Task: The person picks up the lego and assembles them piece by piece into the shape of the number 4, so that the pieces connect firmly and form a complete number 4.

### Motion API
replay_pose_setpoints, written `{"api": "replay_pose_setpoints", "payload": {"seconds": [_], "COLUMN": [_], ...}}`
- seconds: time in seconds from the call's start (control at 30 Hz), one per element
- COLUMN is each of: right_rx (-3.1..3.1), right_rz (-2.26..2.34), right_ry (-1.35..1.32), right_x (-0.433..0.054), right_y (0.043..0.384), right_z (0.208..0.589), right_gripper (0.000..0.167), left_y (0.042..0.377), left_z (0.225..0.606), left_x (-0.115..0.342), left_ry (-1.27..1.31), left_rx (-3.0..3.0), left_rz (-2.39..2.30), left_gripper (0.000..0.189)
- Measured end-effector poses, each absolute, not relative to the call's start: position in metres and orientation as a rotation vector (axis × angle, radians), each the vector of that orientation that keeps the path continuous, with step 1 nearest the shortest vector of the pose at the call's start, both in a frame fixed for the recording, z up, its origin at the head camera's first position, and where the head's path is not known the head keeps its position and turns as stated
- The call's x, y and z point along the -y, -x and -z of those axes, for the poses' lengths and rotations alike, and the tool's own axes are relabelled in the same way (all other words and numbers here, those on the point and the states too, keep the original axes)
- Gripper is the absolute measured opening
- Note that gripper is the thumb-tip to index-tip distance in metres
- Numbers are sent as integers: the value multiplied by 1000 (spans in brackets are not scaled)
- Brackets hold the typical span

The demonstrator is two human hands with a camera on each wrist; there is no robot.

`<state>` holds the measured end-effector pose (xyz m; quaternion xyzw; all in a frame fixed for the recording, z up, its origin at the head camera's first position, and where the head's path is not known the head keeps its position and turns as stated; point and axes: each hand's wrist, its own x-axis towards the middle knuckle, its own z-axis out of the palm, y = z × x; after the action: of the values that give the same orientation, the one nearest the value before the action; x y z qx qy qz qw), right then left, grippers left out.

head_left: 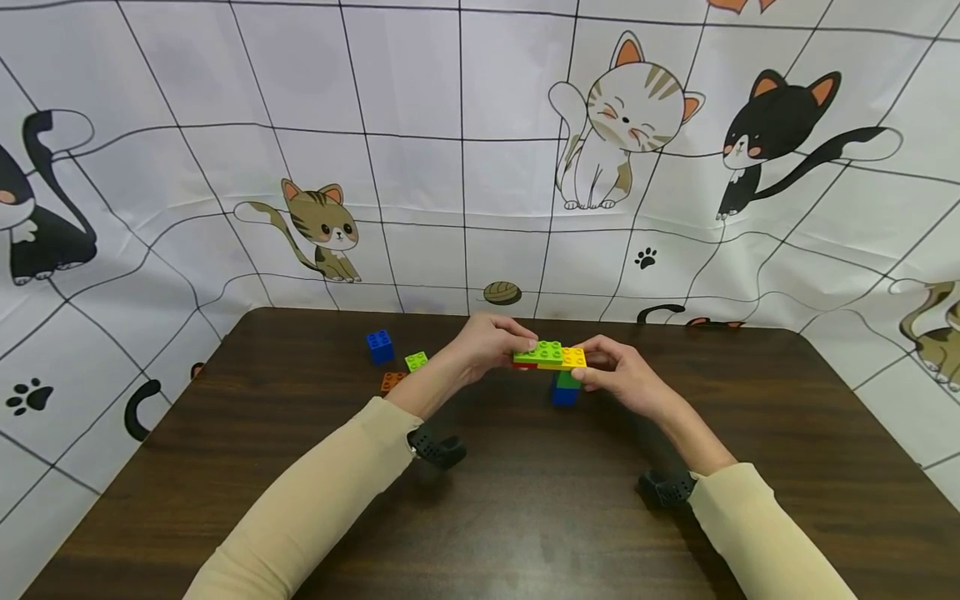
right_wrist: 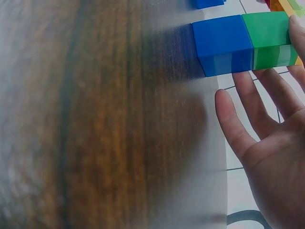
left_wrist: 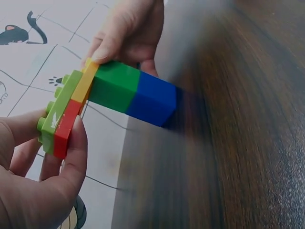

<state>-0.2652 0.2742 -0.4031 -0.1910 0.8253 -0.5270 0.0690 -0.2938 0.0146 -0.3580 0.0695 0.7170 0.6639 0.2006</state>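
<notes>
Here we are, both of my hands at the stack, which stands upright near the far edge of the brown table point(head_left: 487, 517)! My left hand point(head_left: 489, 343) is in from the left, pinching the lime brick point(head_left: 537, 353) and the red brick point(left_wrist: 66, 128) at their outer end. My right hand point(head_left: 628, 379) comes in from the other side, thumb and finger closed on the yellow brick point(head_left: 574, 358), its lower fingers spread out beside the column.

And look at the build: blue brick point(left_wrist: 151, 100) at the bottom on the wood, green brick point(left_wrist: 114, 86) on top of it, then yellow, with red beside it jutting out leftward over the table, and lime lying across the two, studs up!

Over by my left forearm, three more on the tabletop: a loose blue brick point(head_left: 380, 347) farthest left, a small lime piece point(head_left: 416, 361) just beside my arm, and an orange brick point(head_left: 392, 382) nearest me. Behind it all, a white backdrop point(head_left: 420, 183) with cartoon cats, and a black band point(head_left: 438, 450) at my left wrist
</notes>
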Motion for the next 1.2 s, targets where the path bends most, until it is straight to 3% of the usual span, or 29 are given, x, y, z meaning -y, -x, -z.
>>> {"api": "replay_pose_setpoints", "payload": {"seconds": [1.07,1.2], "right_rx": [-2463,-2470], "right_rz": [1597,1593], "right_ry": [587,580], "right_x": [-275,-275], "right_y": [265,264], "right_z": [403,403], "right_gripper": [36,35], "left_y": [293,291], "left_z": [357,357], "left_x": [-16,-15], "left_ry": [-169,-168], "left_rx": [-1969,-1991], "left_rz": [-1848,-1837], "left_gripper": [24,31]}}
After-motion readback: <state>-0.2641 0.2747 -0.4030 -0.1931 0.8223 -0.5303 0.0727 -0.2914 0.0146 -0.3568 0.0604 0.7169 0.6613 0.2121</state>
